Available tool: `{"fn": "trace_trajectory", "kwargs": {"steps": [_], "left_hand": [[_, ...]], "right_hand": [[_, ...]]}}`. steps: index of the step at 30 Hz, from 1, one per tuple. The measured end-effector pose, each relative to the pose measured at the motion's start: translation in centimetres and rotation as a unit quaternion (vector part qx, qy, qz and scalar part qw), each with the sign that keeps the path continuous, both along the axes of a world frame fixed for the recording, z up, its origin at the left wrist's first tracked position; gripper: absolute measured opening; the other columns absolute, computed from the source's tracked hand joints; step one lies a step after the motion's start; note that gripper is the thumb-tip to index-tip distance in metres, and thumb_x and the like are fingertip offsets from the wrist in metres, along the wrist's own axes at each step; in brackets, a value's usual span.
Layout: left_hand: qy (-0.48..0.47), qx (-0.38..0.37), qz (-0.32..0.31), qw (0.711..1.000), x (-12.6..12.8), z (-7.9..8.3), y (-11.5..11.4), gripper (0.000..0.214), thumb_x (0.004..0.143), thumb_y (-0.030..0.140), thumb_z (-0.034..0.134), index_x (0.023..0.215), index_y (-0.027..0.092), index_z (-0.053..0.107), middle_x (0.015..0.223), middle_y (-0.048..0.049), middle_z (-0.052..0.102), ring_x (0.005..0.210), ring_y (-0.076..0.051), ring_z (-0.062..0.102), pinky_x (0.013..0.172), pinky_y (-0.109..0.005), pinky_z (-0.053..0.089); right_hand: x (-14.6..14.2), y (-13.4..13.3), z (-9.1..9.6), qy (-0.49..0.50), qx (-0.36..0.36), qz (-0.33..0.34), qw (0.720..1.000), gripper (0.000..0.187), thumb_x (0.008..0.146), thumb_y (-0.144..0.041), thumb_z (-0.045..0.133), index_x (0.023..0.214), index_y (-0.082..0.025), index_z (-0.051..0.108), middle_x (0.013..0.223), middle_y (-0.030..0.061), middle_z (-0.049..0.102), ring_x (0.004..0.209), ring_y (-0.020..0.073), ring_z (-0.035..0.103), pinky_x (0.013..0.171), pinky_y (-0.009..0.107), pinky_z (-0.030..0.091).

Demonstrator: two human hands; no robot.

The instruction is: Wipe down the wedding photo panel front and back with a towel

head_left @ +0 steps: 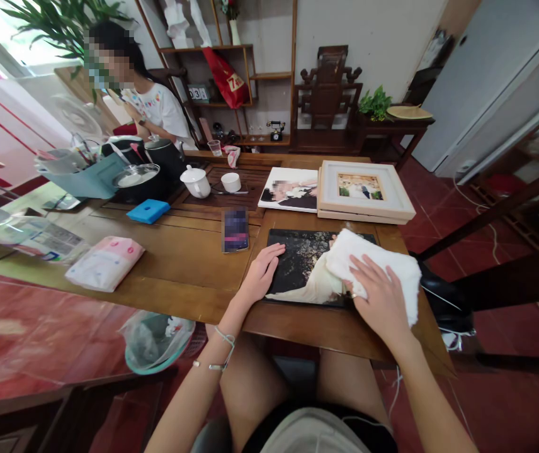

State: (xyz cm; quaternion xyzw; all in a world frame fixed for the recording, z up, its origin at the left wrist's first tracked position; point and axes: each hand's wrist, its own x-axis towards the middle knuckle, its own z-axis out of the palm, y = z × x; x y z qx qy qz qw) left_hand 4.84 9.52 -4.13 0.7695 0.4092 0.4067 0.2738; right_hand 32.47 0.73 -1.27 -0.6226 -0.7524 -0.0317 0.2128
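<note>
A dark photo panel [295,258], printed with a pale, flowing gown, lies flat near the table's front edge. My left hand [262,270] rests at the panel's left edge with its fingers stretched out, holding nothing. A folded white towel [404,270] covers the panel's right part and hangs past its right side. My right hand [378,292] holds this towel down against the panel, fingers over its top and thumb by its lower left edge. What is printed under the towel is hidden.
Behind the panel are a framed photo [404,195] on a stack and a white-edged photo print [269,185]. A phone [235,231], blue sponge [148,211], tissue pack [104,264], lidded cup [196,182] and bottle [38,236] stand leftward. Another person [156,110] sits across the table.
</note>
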Motion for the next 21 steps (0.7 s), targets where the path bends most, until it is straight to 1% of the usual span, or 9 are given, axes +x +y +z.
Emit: {"fn": "trace_trajectory", "kwargs": {"steps": [2, 4, 5, 8, 11, 14, 15, 17, 21], "left_hand": [[-0.001, 0.003, 0.002, 1.0, 0.0, 0.0, 0.0, 0.038, 0.1, 0.032, 0.037, 0.121, 0.018, 0.065, 0.133, -0.0109, 0.062, 0.131, -0.023, 0.051, 0.116, -0.046, 0.036], [-0.001, 0.007, 0.003, 1.0, 0.0, -0.1, 0.0, 0.037, 0.1, 0.032, 0.037, 0.12, 0.018, 0.065, 0.132, -0.0109, 0.063, 0.13, -0.023, 0.052, 0.116, -0.046, 0.036], [-0.001, 0.008, 0.004, 1.0, -0.1, -0.1, 0.0, 0.037, 0.1, 0.032, 0.037, 0.12, 0.018, 0.065, 0.132, -0.011, 0.063, 0.13, -0.023, 0.052, 0.116, -0.046, 0.036], [-0.001, 0.01, 0.003, 1.0, 0.0, -0.1, 0.0, 0.037, 0.1, 0.031, 0.037, 0.12, 0.017, 0.065, 0.132, -0.0116, 0.063, 0.13, -0.024, 0.052, 0.115, -0.046, 0.037], [-0.001, 0.007, 0.0, 1.0, 0.0, 0.0, 0.0, 0.037, 0.1, 0.03, 0.036, 0.121, 0.017, 0.065, 0.132, -0.0122, 0.062, 0.13, -0.024, 0.052, 0.114, -0.046, 0.038], [-0.001, 0.004, -0.004, 1.0, -0.1, 0.0, 0.0, 0.037, 0.1, 0.028, 0.036, 0.122, 0.016, 0.064, 0.133, -0.0127, 0.062, 0.13, -0.023, 0.052, 0.114, -0.046, 0.039], [-0.002, 0.005, -0.003, 1.0, -0.1, 0.0, 0.0, 0.037, 0.1, 0.028, 0.037, 0.122, 0.016, 0.064, 0.133, -0.0125, 0.062, 0.13, -0.023, 0.052, 0.114, -0.046, 0.039], [-0.002, 0.007, 0.0, 1.0, -0.1, -0.1, 0.0, 0.037, 0.1, 0.029, 0.037, 0.121, 0.017, 0.064, 0.133, -0.0118, 0.062, 0.13, -0.023, 0.052, 0.114, -0.046, 0.038], [-0.003, 0.012, -0.001, 1.0, -0.1, -0.2, 0.0, 0.036, 0.1, 0.029, 0.037, 0.121, 0.019, 0.065, 0.132, -0.0107, 0.062, 0.13, -0.022, 0.052, 0.115, -0.047, 0.037]], "right_hand": [[0.7, 0.4, -0.1, -0.008, 0.011, -0.036, 0.999, 0.035, 0.086, -0.019, 0.045, 0.115, -0.02, 0.065, 0.14, 0.0078, 0.057, 0.135, 0.0307, 0.044, 0.107, 0.061, 0.029], [0.1, 1.0, 0.1, -0.016, 0.004, -0.05, 0.999, 0.036, 0.086, -0.018, 0.044, 0.115, -0.02, 0.066, 0.14, 0.0104, 0.056, 0.135, 0.0332, 0.042, 0.106, 0.065, 0.028], [-0.7, 1.4, 0.2, -0.019, -0.006, -0.045, 0.999, 0.038, 0.085, -0.017, 0.043, 0.116, -0.019, 0.066, 0.141, 0.0114, 0.055, 0.136, 0.0341, 0.042, 0.105, 0.067, 0.028], [-4.1, 2.3, 0.9, -0.013, -0.043, 0.008, 0.999, 0.046, 0.08, -0.012, 0.044, 0.12, -0.019, 0.064, 0.145, 0.0106, 0.051, 0.138, 0.0339, 0.038, 0.106, 0.069, 0.025], [-7.5, 2.5, 1.3, 0.008, -0.058, 0.078, 0.995, 0.052, 0.077, -0.01, 0.045, 0.125, -0.019, 0.062, 0.147, 0.0084, 0.048, 0.141, 0.032, 0.034, 0.111, 0.067, 0.019], [-8.8, 2.4, 1.3, 0.03, -0.057, 0.117, 0.991, 0.051, 0.079, -0.01, 0.045, 0.126, -0.021, 0.061, 0.148, 0.0062, 0.048, 0.142, 0.0288, 0.032, 0.113, 0.063, 0.017], [-8.6, 2.4, 1.3, 0.036, -0.059, 0.116, 0.991, 0.05, 0.08, -0.011, 0.045, 0.126, -0.021, 0.062, 0.147, 0.0055, 0.049, 0.142, 0.0277, 0.033, 0.114, 0.062, 0.017], [-7.1, 2.5, 1.2, 0.045, -0.068, 0.091, 0.993, 0.047, 0.082, -0.012, 0.044, 0.124, -0.022, 0.063, 0.146, 0.0049, 0.051, 0.141, 0.027, 0.035, 0.114, 0.062, 0.018], [-1.8, 3.1, 0.7, 0.044, -0.061, -0.013, 0.997, 0.04, 0.086, -0.019, 0.043, 0.118, -0.021, 0.065, 0.144, 0.0075, 0.053, 0.139, 0.0304, 0.038, 0.11, 0.068, 0.022]]}}
